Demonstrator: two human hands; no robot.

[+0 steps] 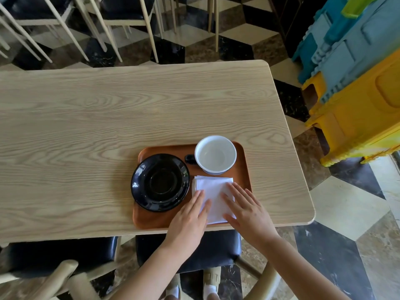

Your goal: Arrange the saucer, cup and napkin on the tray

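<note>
A brown wooden tray [243, 163] lies near the front right of the table. On its left part rests a glossy black saucer [160, 182], overhanging the tray's left edge. At the tray's far right stands an empty cup [215, 154], white inside with a black handle pointing left. A folded white napkin [213, 192] lies on the tray's near right part, in front of the cup. My left hand [188, 219] lies flat on the napkin's near left edge. My right hand [245, 210] presses flat on its right side. Both hands have their fingers extended.
The light wooden table [97, 126] stretches left and back. Black-cushioned chairs [188, 250] stand under its front edge, more chairs beyond the far edge. Stacked blue and yellow plastic stools [355, 87] stand to the right on the tiled floor.
</note>
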